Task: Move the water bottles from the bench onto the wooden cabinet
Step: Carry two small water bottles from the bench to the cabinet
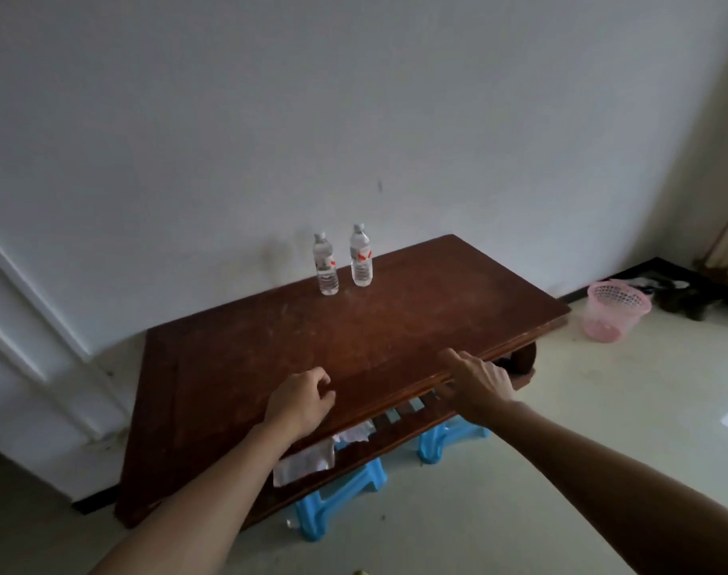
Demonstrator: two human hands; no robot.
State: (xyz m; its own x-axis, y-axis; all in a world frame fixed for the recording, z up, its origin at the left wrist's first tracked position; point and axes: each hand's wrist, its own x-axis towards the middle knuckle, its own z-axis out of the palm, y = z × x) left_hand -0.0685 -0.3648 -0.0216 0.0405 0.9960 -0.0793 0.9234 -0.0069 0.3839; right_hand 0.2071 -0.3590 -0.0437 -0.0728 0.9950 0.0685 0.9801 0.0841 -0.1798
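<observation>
Two clear water bottles stand upright side by side near the far edge of a dark wooden cabinet top (271, 346), close to the wall: the left bottle (325, 264) and the right bottle (361, 256), both with red-marked labels. My left hand (300, 398) hovers over the near edge of the wood, fingers loosely curled, holding nothing. My right hand (476, 379) rests palm down on the near edge, fingers spread, empty. Both hands are well short of the bottles.
Under the top, a slatted lower shelf (399, 429) holds white papers (308, 460). Blue plastic stools (345, 491) sit beneath. A pink mesh basket (615, 311) stands on the floor at right, dark shoes beyond it. A white wall is behind.
</observation>
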